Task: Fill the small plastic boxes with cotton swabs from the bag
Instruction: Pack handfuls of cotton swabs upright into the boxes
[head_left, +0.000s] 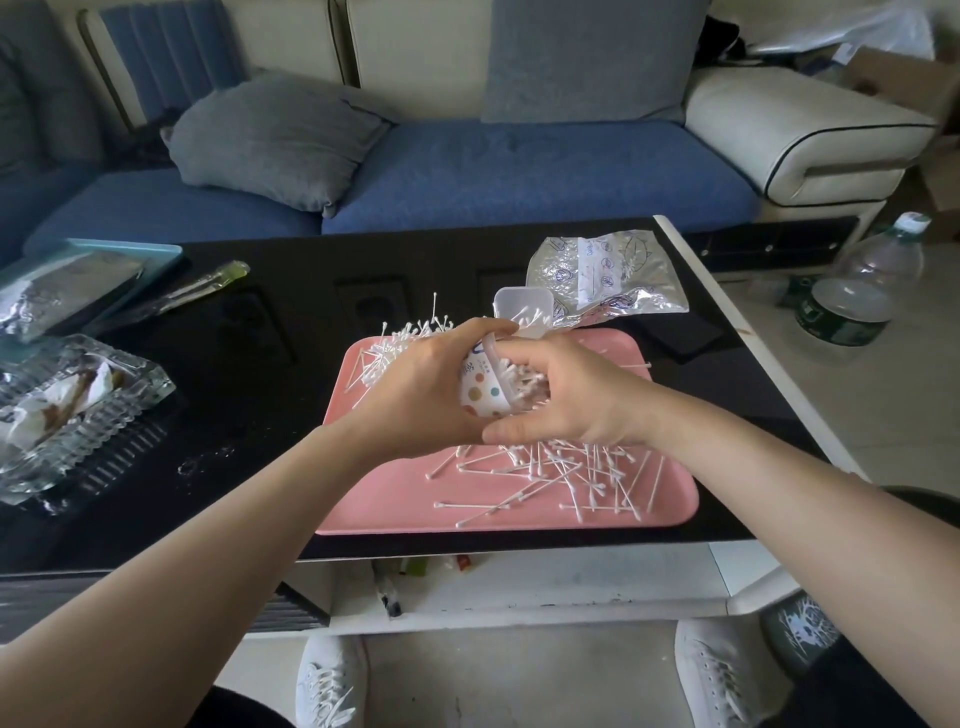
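The left hand (426, 384) has its fingers curled over the top of a small plastic box (480, 395) with a dotted label, gripping it from the left and tilting it above the tray. The right hand (571, 397) meets it from the other side. Its fingers are bent round a bunch of cotton swabs (527, 387) at the box's mouth, with the thumb stretched underneath. How far the swabs already sit inside the box is hard to tell, because the fingers cover the opening. The box's clear lid (522, 304) stands open behind both hands.

Below the hands lies a pink tray (395, 501). Loose swabs are scattered across its near right part, and a thicker heap rises at its far left edge, just behind the left knuckles. The crinkled clear bag (608, 275) lies flat on the black table (270, 332), touching the tray's far right corner – it looks nearly spent.

Farther out, a ribbed glass dish (78, 415) holding scraps sits at the table's left edge. A large water bottle (860, 291) stands on the floor to the right, and a blue sofa (545, 176) runs behind the table.
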